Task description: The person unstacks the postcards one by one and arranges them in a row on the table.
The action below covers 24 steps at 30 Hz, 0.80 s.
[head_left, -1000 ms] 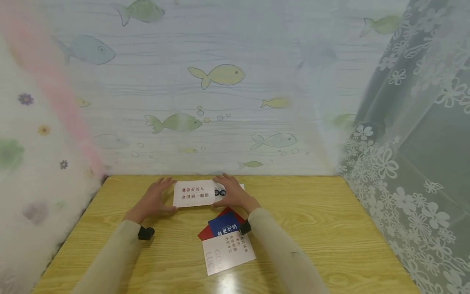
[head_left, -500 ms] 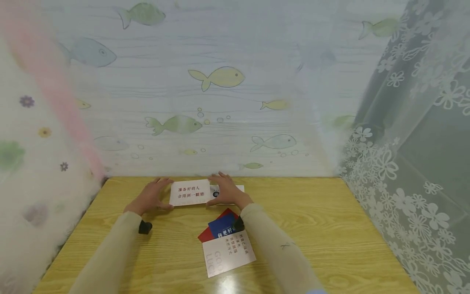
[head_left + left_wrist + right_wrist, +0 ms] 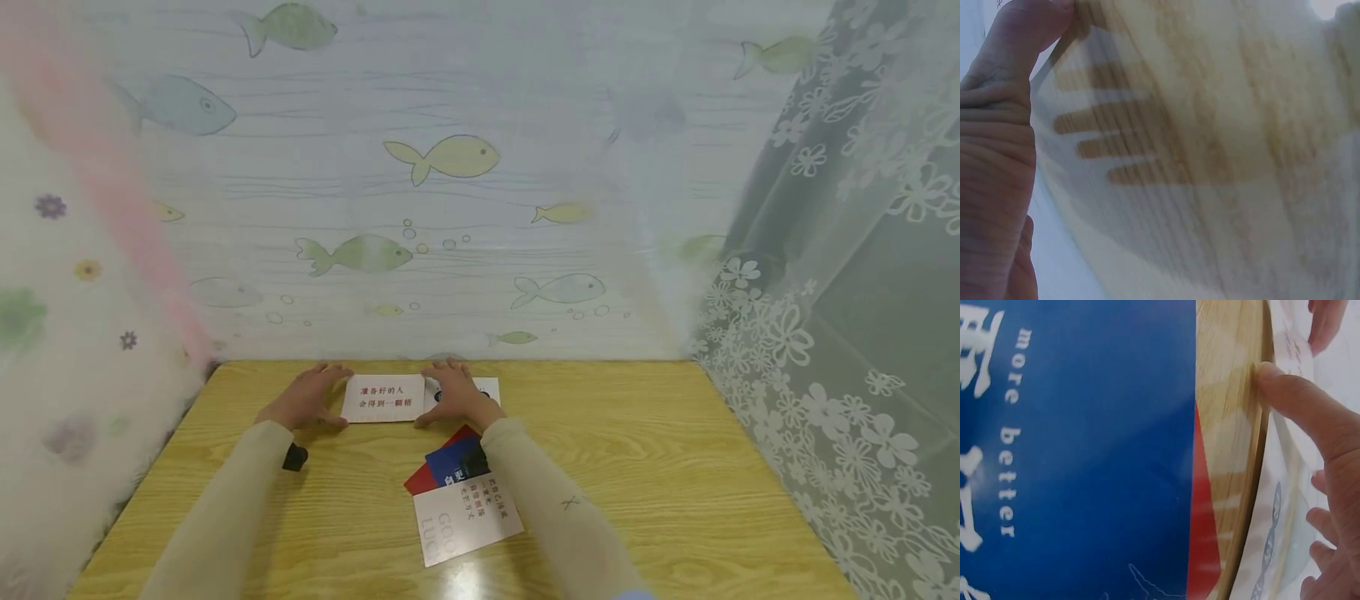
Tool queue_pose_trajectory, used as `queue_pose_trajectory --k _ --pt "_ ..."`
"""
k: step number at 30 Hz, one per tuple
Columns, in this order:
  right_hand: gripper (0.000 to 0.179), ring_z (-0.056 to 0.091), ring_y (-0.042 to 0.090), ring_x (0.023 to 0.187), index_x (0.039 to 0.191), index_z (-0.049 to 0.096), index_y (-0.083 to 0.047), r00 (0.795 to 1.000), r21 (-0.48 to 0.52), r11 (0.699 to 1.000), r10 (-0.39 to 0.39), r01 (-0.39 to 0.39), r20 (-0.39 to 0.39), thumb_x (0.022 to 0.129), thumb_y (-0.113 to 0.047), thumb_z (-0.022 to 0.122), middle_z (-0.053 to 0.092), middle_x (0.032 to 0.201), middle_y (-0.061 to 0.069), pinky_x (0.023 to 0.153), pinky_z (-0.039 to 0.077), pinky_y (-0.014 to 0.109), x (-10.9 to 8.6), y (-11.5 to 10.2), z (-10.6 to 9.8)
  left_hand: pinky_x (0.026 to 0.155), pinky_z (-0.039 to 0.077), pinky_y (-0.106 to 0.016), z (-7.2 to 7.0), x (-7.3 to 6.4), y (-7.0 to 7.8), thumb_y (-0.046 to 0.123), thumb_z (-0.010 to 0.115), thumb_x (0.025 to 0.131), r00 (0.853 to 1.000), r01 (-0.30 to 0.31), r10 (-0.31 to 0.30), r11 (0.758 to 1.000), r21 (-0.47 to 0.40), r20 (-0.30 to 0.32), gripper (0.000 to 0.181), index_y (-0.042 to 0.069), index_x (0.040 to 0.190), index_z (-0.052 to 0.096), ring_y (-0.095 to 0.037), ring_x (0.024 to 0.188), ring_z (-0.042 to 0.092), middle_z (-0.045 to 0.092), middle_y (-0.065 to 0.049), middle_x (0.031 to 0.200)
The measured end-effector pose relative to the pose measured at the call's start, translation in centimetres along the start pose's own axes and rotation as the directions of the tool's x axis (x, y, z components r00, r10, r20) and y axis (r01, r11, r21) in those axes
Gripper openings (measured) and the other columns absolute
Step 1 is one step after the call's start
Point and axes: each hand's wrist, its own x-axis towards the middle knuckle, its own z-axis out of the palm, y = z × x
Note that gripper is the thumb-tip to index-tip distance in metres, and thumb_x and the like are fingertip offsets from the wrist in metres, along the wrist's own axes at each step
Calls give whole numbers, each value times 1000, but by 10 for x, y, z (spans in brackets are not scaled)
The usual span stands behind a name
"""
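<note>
A white card with red print lies low over the far part of the wooden table. My left hand holds its left edge between thumb and fingers. My right hand holds its right edge, over a second white card lying beneath. In the right wrist view the thumb presses at the card's edge, beside a blue card. The left wrist view shows only my left hand's palm and thumb above the table.
Nearer me, a blue card lies on a red card, with a white "GOOD LUCK" card in front. A fish-patterned wall closes the back. A lace curtain hangs at the right.
Both hands have brought the white card down from a raised tilt to nearly flat on the table, shifting it slightly left.
</note>
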Motion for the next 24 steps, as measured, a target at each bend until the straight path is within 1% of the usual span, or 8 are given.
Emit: queue_pose_trajectory --k 4,7,11,15,21,24 --pt "98 16 32 157 156 42 -17 999 13 999 32 -33 17 76 -51 87 31 166 9 129 7 51 2 3 4 114 31 -69 0 4 1 28 95 70 1000 8 -8 1000 -1 12 92 -2 145 50 -54 140 37 47 -28 150" --pt "97 16 33 157 156 43 -18 999 38 998 45 -45 11 76 -51 87 32 166 9 129 7 52 2 3 4 114 31 -68 -4 6 4 26 94 71 1000 10 -10 1000 -2 20 92 -4 145 50 -54 138 38 48 -28 149" --pt "97 14 33 157 156 43 -20 999 49 997 54 -54 5 76 -54 85 31 166 9 129 7 52 6 3 9 115 32 -67 -9 6 5 26 94 71 999 19 -19 1000 22 39 92 -4 145 49 -54 138 38 49 -28 148" --pt "96 12 31 158 156 42 -22 998 51 997 64 -65 19 77 -56 84 28 167 9 129 7 52 8 3 11 114 34 -67 -12 6 5 28 94 71 998 29 -32 999 43 62 92 -3 146 49 -54 139 38 48 -29 149" --pt "97 10 30 158 157 41 -25 996 51 995 79 -81 37 76 -58 84 25 169 7 129 6 51 5 5 9 114 31 -68 -10 8 3 31 93 72 994 62 -63 998 12 90 93 -1 147 48 -54 140 35 45 -28 152" --pt "96 11 30 158 157 41 -26 995 39 995 86 -88 45 76 -58 83 25 169 7 129 6 51 4 7 7 114 30 -70 -9 9 4 33 92 74 990 90 -89 996 -4 114 93 2 149 47 -54 142 31 42 -27 154"
